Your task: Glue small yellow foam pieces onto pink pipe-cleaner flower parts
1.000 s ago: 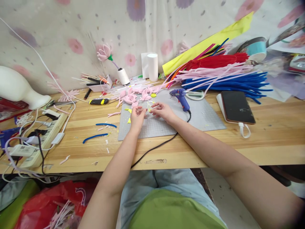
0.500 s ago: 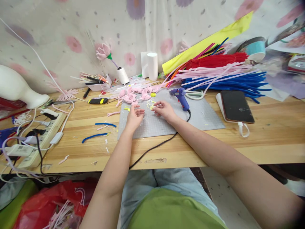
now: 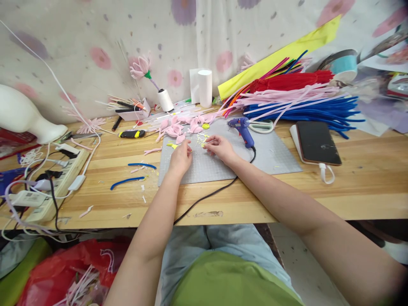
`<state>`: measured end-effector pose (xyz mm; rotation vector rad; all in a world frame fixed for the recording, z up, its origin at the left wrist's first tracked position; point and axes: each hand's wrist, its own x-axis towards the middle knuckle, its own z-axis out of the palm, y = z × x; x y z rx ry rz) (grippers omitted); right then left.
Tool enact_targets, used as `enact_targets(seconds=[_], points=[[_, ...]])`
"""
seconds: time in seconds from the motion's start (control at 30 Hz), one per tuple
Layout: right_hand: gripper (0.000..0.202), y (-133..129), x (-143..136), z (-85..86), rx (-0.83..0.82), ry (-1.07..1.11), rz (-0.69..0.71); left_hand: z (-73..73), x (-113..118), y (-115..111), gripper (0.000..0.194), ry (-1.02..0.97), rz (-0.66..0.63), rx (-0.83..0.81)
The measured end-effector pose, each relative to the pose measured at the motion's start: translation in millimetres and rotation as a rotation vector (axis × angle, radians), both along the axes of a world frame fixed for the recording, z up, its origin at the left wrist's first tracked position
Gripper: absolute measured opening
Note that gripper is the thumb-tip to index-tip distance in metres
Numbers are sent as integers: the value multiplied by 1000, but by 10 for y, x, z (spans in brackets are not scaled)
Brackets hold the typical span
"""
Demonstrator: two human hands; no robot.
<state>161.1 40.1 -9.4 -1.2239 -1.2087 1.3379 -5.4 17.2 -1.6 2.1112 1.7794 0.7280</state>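
Over the grey cutting mat (image 3: pixel 216 170), my right hand (image 3: pixel 219 148) pinches a thin pale strand beside a small loose pile of thin yellow-and-white pieces (image 3: pixel 201 138). My left hand (image 3: pixel 180 160) is closed to the left of that pile, fingertips curled together; what they hold, if anything, is too small to make out. Pink pipe-cleaner petals (image 3: pixel 174 128) lie just beyond the left hand. A bright yellow piece (image 3: pixel 172 145) sits by its fingers, and another yellow piece (image 3: pixel 205 126) is farther back.
A purple glue gun (image 3: pixel 242 131) rests on the mat, its black cord (image 3: pixel 204 198) trailing to the front edge. Behind are white-handled scissors (image 3: pixel 262 126) and blue pipe cleaners (image 3: pixel 302 111). A phone (image 3: pixel 318 142) stands right; a utility knife (image 3: pixel 131 134) and power strip (image 3: pixel 60 187) are left.
My left hand's fingers have curled from a more spread pose into a closed one. My right hand keeps its pinch in nearly the same place. The view has shifted slightly.
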Motion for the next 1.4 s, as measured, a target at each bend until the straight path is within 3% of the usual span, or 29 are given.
enact_targets(seconds=[0.2,0.33,0.47,0.63,0.73,1.0,1.4], points=[[16,-21,-9,30,-15,2,-21,47,40,-9,38,185,-45,88],[15,-20,-6,34,-18,14,-27,-2,53,23,32,143,-13,115],[13,-11,-8,8,-17,-7,-56,-35,94,17,34,-202,122,109],[9,-10,-32,-53,38,-61,-54,5,217,-4,41,-950,271,-51],[9,-14,-50,-82,84,-85,-58,36,275,-10,47,-1145,314,-136],[12,-75,-117,12,52,40,-61,36,358,-42,47,-1215,390,-252],[20,-83,-102,35,-11,148,-5,7,360,-28,50,-1200,410,-262]])
